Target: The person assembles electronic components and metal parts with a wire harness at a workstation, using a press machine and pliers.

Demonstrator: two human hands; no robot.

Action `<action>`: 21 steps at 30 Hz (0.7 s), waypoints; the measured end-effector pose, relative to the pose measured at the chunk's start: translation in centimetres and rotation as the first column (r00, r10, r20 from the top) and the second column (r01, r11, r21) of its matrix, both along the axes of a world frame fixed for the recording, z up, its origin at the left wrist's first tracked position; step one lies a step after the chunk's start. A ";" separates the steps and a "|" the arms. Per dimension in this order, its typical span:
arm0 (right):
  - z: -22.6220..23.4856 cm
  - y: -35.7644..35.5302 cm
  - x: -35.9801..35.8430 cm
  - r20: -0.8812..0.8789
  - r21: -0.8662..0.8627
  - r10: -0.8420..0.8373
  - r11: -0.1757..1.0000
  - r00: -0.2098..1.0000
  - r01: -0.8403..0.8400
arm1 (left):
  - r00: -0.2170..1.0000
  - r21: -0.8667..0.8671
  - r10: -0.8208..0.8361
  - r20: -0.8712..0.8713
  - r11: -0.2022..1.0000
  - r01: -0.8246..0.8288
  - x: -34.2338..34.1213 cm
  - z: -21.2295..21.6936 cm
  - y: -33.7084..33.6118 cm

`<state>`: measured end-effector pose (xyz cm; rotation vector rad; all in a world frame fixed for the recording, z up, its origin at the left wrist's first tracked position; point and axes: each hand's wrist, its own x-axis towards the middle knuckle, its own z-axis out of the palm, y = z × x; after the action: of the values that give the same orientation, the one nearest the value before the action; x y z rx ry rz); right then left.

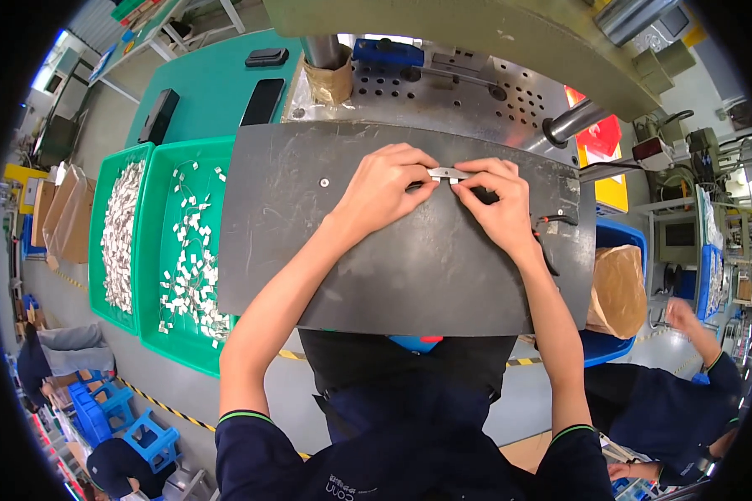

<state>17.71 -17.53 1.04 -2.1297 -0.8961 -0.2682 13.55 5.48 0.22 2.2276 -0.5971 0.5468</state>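
Over the dark grey work plate (376, 275), my two hands meet at a small silver metal strip (449, 173). The fingertips of my left hand (386, 185) pinch its left end. Its right end is between the thumb and fingers of my right hand (501, 192). Small white pieces show under the strip beside both thumbs, too small to make out fully. Just right of my right hand lies a hand tool with red and black handles (557, 220), partly hidden by my wrist.
Left of the plate stand two green trays (142, 242) with many small white wired connectors. A black phone (261, 102) and dark cases lie on the green table. A press column (322, 54) rises behind. At right is a blue bin (614, 351) holding a brown bag; a co-worker (668, 401) is nearby.
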 end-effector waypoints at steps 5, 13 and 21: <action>-0.1 0.2 0.1 0.005 -0.004 0.007 1.000 1.000 -0.007 | 1.000 -0.001 0.013 -0.012 1.000 -0.013 -0.2 -0.1 0.1; -0.6 0.1 0.2 -0.014 0.063 0.034 0.997 0.999 -0.033 | 1.000 -0.004 -0.001 -0.005 1.000 0.001 0.0 -0.3 0.1; -0.8 -0.3 0.3 -0.029 0.064 0.047 0.997 0.998 -0.045 | 0.999 -0.002 -0.049 0.019 0.999 0.049 0.0 0.0 0.2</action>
<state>18.06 -17.79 0.25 -2.0473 -0.9061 -0.2374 13.53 5.71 0.22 2.2014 -0.6584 0.5435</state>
